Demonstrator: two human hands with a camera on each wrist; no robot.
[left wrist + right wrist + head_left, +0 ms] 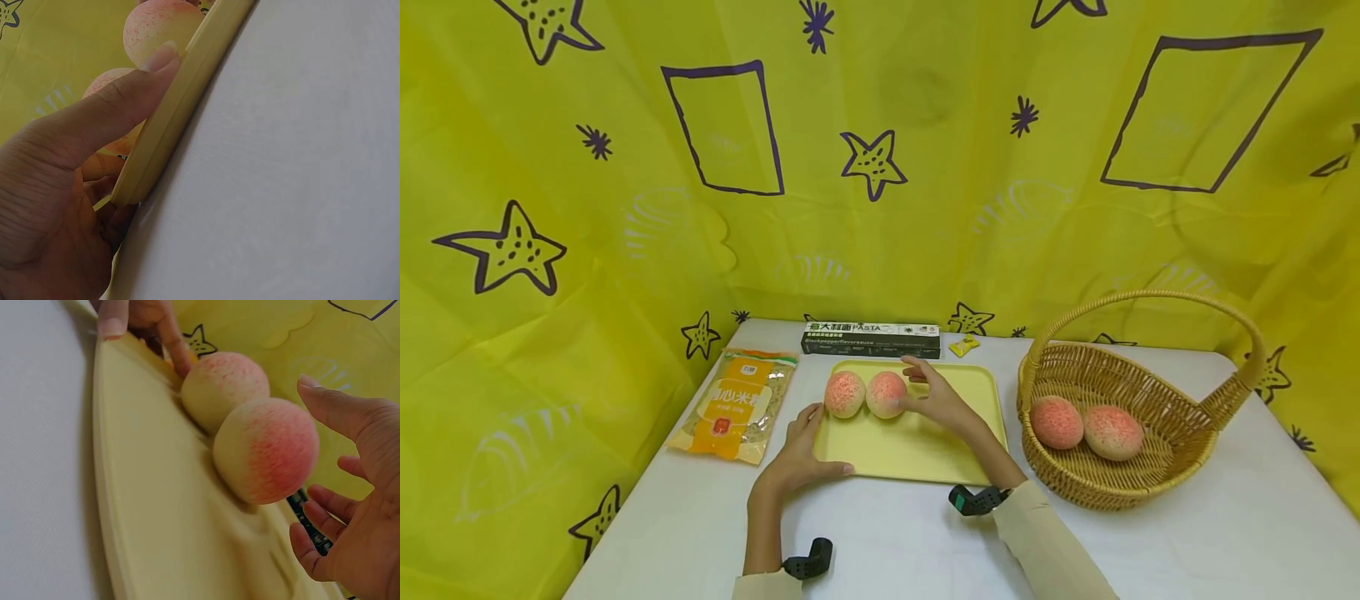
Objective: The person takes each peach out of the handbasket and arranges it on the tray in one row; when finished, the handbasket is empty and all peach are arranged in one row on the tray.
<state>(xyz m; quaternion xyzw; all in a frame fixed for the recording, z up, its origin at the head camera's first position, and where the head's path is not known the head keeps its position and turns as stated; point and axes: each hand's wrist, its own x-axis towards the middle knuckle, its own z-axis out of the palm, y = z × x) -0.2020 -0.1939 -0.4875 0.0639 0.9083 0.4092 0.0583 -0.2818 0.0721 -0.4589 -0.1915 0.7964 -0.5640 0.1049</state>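
Note:
My left hand (796, 457) holds the front left corner of a pale yellow tray (917, 454). Its thumb (125, 94) lies along the front rim while the fingers reach up the left side. Two peaches sit side by side near the tray's back left: a left peach (845, 393) close to my left fingertips and a right peach (884, 395). My right hand (942, 405) is spread beside the right peach, and the right wrist view shows a gap between its fingers and the fruit (269, 453).
Right of the tray stands a wicker basket (1120, 492) with a tall handle and two more peaches (1057, 422) inside. A black-and-white pasta box (871, 340) and a small yellow packet (964, 345) lie behind the tray. An orange snack bag (736, 407) lies left.

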